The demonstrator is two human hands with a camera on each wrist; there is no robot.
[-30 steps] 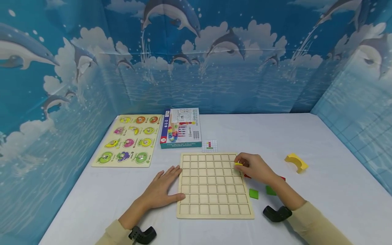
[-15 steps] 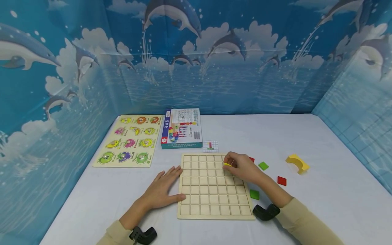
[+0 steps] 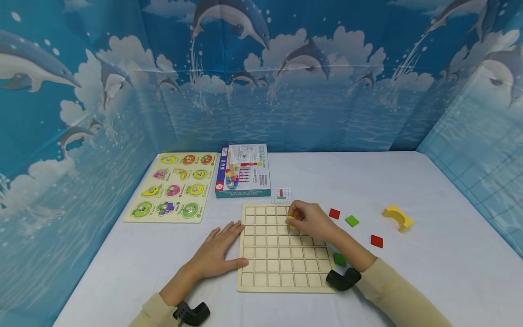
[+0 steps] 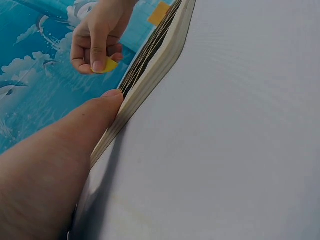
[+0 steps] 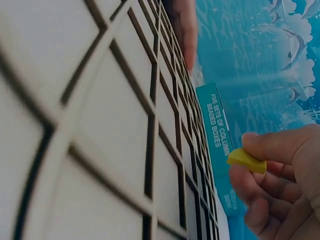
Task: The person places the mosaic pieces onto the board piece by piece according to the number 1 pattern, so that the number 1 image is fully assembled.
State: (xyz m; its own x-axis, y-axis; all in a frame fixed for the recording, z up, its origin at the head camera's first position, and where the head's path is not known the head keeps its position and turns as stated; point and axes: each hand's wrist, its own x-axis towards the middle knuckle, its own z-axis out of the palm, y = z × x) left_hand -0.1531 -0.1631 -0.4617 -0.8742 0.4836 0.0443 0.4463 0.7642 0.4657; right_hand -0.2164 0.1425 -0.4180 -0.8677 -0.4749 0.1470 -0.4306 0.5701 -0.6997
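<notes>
In the head view, the right hand obscures the far right corner of the pale wooden grid board and part of the small yellow block. Fine print on the white-and-teal cardboard box is illegible.

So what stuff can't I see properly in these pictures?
Head view: part of the yellow piece, hidden by the right hand holding it.
Head view: some squares of the board, covered by that same hand.
Head view: the tiny writing on the box, too small to read.
Right wrist view: most of the left hand, cut off by the top edge.
</notes>
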